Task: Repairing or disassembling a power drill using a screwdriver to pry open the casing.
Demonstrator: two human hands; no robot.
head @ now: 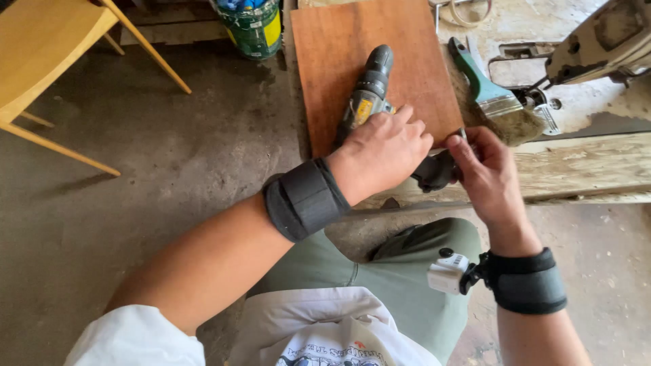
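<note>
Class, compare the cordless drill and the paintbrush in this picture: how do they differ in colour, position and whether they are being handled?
The cordless drill is dark grey with a yellow patch; the paintbrush has a green handle and worn, dirty bristles. The drill lies on the reddish wooden board; the paintbrush lies beside it on the paint-stained workbench. The left hand and right hand are at the drill; nobody touches the paintbrush. Both lie flat.

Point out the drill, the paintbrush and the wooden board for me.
drill point(369, 91), head view, on its grey-black body.
paintbrush point(475, 73), head view, on its green handle.
wooden board point(332, 47), head view, bare upper-left face.
</note>
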